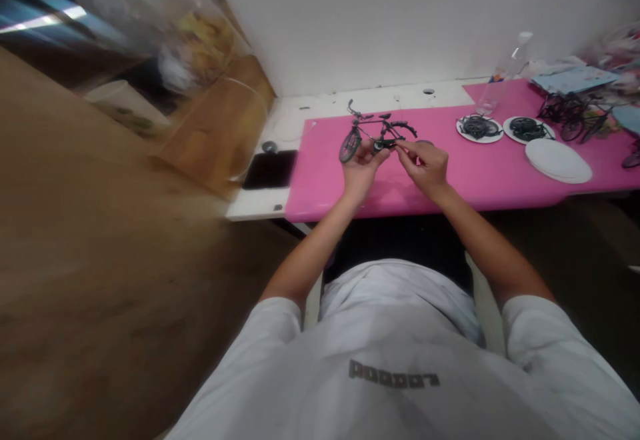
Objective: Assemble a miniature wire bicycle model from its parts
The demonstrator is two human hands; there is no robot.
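A small black toy bicycle (373, 125) is held up over the pink table cover, its handlebar and front wheel toward the left. My left hand (364, 168) is closed round its lower frame, near the pedals. My right hand (424, 165) pinches at the lower rear of the bicycle with thumb and forefinger. The fingertips hide whether a separate small part is between them. Under the curved rear mudguard no wheel shows in the frame. A round dark piece (425, 143), perhaps a wheel, shows partly behind my right hand.
Two white plates (479, 139) of black parts sit to the right, with blank white plates (559, 160) in front. Several black toy bicycles (575, 115) stand farther right, near a clear bottle (500, 83). A black flat object (270, 170) lies at the table's left end.
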